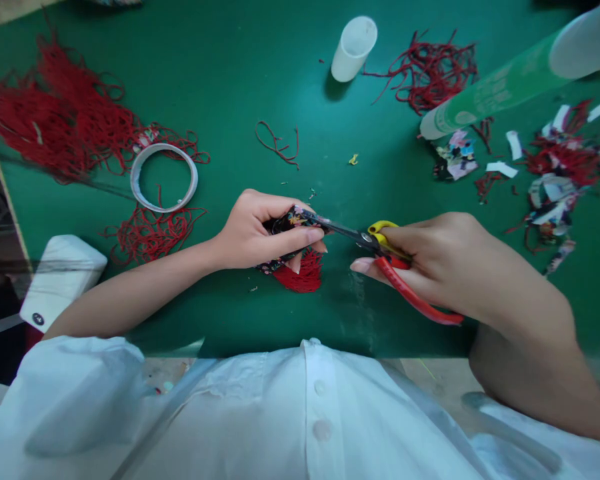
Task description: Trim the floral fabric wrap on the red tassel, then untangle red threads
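Note:
Near the middle of the table, my left hand (275,230) is closed around a small black floral cloth sachet (290,217). A red tassel (300,272) hangs out below my fingers, and part of the sachet is hidden by them. My right hand (430,260) grips long-nosed pliers (363,239) with red and yellow handles. Their narrow dark jaws point left, and the tip meets the upper edge of the cloth by my left thumb. Whether the tip pinches the cloth I cannot tell.
Red cords (65,120) lie heaped at left, beside a tape ring (164,179) and a white box-like device (63,280). A white cylinder (353,50) stands at the back. At right are dark red cords (435,70), a green-labelled tube (505,87) and cloth scraps (555,193).

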### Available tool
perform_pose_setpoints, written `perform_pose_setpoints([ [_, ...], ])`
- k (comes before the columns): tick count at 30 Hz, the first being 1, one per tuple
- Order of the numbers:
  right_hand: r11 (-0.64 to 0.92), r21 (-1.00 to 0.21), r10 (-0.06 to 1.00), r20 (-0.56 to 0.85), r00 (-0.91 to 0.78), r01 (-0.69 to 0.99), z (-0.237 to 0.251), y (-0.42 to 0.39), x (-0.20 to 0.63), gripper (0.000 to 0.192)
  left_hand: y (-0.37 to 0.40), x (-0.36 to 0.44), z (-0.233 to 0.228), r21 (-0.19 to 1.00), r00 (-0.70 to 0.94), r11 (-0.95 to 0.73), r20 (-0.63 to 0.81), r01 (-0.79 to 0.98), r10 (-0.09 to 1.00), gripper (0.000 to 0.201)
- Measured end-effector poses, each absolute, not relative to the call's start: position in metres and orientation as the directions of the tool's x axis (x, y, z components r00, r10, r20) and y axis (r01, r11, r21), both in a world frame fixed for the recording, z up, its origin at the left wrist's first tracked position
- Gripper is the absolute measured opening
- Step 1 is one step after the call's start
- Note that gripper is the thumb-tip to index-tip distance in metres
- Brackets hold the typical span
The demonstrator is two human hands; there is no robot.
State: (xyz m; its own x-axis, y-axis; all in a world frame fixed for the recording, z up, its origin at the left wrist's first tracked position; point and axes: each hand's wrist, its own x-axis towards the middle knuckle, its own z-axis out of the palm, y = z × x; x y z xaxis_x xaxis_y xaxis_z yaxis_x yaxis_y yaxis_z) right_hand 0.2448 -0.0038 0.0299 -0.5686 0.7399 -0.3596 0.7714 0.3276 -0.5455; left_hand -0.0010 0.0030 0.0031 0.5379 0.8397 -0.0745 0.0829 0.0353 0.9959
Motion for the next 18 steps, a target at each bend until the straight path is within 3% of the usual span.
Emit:
perform_pose_setpoints([
  [9, 0.315, -0.608, 0.741, -0.322, -0.589, 0.728, 0.025, -0.0049, 0.2475, 0.06, 0.0029, -0.0015, 0.0027, 0.995, 0.546, 0.031, -0.076, 0.091, 0.834, 0.033],
  [18, 0.334, -0.587, 0.683, -0.388, -0.619, 0.737, 0.0307, -0.0036, 0.2461, 0.06, 0.0014, -0.0027, 0.0006, 0.997, 0.552, 0.011, -0.049, 0.072, 0.833, 0.031],
])
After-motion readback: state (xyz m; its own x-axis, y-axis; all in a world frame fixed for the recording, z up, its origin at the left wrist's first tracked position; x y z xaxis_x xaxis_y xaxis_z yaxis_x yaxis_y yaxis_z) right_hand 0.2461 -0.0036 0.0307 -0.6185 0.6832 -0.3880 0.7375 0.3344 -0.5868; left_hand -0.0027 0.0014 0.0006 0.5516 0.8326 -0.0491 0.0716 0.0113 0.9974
